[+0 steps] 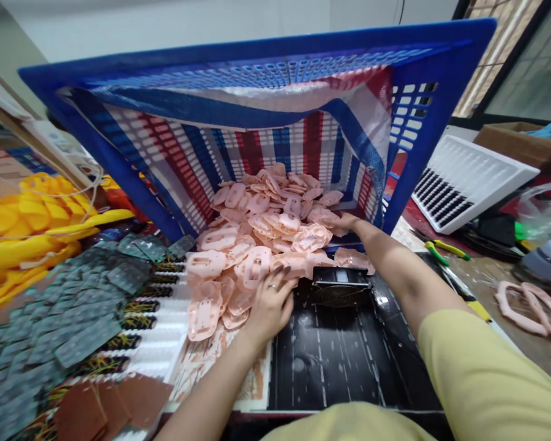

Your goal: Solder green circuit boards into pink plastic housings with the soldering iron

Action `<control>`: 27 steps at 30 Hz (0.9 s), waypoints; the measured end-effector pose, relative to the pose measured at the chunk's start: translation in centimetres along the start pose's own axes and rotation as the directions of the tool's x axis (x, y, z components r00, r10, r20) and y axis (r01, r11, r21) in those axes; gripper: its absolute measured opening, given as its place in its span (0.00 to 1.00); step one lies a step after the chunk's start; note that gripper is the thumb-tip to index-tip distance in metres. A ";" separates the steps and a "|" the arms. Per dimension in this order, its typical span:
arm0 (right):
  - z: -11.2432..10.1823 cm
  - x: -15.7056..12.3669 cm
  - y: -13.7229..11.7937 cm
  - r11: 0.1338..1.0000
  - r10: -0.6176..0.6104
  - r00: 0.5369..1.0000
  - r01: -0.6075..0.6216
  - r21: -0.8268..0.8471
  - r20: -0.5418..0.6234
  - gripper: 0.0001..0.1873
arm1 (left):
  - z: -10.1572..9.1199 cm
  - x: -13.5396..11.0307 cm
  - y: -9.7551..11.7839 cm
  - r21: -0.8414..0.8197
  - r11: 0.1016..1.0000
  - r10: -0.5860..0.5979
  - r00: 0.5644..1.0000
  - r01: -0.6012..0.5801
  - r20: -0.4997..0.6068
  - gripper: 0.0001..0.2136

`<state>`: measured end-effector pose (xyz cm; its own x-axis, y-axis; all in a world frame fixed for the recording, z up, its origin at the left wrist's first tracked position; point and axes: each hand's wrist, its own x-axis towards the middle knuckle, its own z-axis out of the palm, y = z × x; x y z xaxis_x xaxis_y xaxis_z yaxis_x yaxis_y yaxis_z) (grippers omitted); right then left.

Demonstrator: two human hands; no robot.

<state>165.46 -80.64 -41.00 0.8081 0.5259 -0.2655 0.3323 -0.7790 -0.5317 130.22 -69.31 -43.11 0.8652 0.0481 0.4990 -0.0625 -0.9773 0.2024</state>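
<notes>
1 blue plastic basket (257, 51), pale-pink rounded plastic shells (288, 224) heaped within; left hand (270, 303) outside, fingers spread; right hand (348, 222) at mouth, fingers indeterminable.

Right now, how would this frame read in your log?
left hand: at pink plastic shells | right hand: at shells' right edge | blue basket: on its side, open toward wearer

The scene is viewed by a single camera worn on the person's head, faced forward and down over the black work surface (321, 373). The open mouth of the blue crate (257, 52) is looked into from near. The left hand (269, 300) is seen from behind; the green plates (73, 312), at the left, seem blurred.
</notes>
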 end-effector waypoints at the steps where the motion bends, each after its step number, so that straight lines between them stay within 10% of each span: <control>1: 0.1 0.2 -0.2 1.000 0.013 0.999 -0.013 -0.006 0.031 0.20 | 0.3 0.9 0.1 0.004 1.000 0.006 0.999 -0.007 0.037 0.17; 6: 0.6 0.8 -1.6 1.000 -0.015 0.997 0.015 0.005 0.078 0.19 | 1.8 4.5 -0.2 0.014 0.997 0.067 0.976 -0.071 0.207 0.24; 12: 0.8 0.8 -4.2 0.990 -0.140 0.980 0.140 -0.008 -0.141 0.18 | 3.0 5.8 -0.8 0.100 0.993 0.045 0.978 -0.066 0.205 0.20; 19: -0.2 -0.3 -9.4 0.856 -0.506 0.775 0.506 -0.107 -0.380 0.24 | 2.0 4.8 -4.1 0.243 0.970 0.015 1.000 -0.016 0.005 0.16; 27: -2.0 -1.6 -12.1 0.722 -0.680 0.733 0.667 -0.182 -0.010 0.45 | 0.7 4.8 -5.8 0.327 0.933 -0.161 0.987 0.151 0.002 0.14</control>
<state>161.12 -72.77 -32.52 0.3714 0.9119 0.1748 0.8677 -0.2738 -0.4149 135.11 -63.59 -42.47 0.8650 0.2043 0.4582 0.2354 -0.9718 -0.0111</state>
